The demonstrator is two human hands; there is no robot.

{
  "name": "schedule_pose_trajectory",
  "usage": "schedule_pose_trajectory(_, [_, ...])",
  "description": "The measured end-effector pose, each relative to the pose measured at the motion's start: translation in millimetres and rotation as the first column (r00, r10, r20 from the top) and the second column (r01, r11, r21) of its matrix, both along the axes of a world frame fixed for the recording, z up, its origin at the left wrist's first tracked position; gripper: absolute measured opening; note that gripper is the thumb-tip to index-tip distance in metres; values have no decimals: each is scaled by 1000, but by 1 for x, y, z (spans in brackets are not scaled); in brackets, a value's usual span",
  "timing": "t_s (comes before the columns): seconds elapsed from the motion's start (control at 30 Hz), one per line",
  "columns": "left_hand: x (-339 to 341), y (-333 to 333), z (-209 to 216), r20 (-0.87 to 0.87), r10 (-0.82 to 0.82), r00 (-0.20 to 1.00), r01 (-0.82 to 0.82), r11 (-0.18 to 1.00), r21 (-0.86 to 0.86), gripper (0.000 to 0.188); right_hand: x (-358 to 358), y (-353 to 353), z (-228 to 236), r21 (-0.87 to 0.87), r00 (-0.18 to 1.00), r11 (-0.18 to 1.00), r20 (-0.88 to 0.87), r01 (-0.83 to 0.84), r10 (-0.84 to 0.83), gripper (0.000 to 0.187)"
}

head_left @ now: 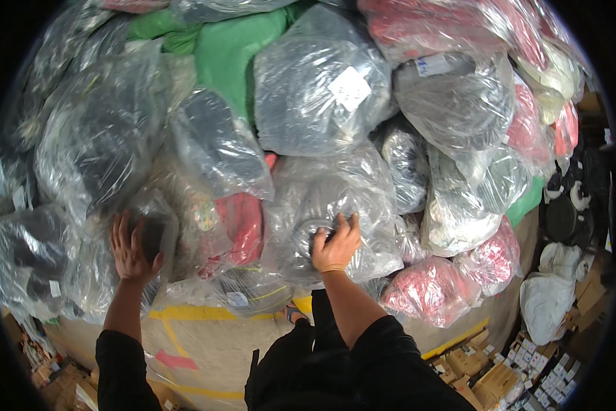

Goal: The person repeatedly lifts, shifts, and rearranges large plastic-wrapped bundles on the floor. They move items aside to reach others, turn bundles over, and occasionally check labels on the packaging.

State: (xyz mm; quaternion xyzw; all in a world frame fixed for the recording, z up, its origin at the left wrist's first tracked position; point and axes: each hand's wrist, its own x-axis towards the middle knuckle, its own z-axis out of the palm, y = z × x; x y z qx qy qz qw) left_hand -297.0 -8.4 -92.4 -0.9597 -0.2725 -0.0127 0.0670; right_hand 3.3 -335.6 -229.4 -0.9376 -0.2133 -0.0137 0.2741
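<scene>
My left hand (133, 252) lies with its fingers spread against a clear plastic bag (158, 218) with dark contents, at the lower left of a big pile. Farther right, my right hand (337, 246) presses on a large clear plastic bag (287, 181), its thumb and fingers apart and slightly bent. Something dark shows through the plastic between thumb and forefinger. Between my hands sits a bag of red material (243, 229). Just beyond is a dark grey bagged bundle (219, 144).
The pile holds several more bundles, including a green sack (229, 58) and a bag of red pieces (431, 291). Yellow lines (212, 312) mark the concrete floor. Cardboard boxes (493, 383) stand at the lower right, near a white sack (546, 308).
</scene>
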Motion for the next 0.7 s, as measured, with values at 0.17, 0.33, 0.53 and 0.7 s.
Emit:
schedule_pose_trajectory(0.17, [5,3,-2,4,-58,998,58,998,39,84,4,-1,5,14,998,1000,-52,-20,21,61])
schedule_pose_trajectory(0.33, [5,4,-5,46,-119,992,116,991,63,83,7,-2,5,22,996,999,-80,-44,46,63])
schedule_pose_trajectory(0.53, [3,3,-7,30,-117,993,115,991,65,82,5,-6,-5,68,994,996,-79,-64,70,61])
schedule_pose_trajectory(0.7, [5,0,-7,68,-161,985,158,987,41,79,5,-7,-8,68,996,996,-62,-56,61,62])
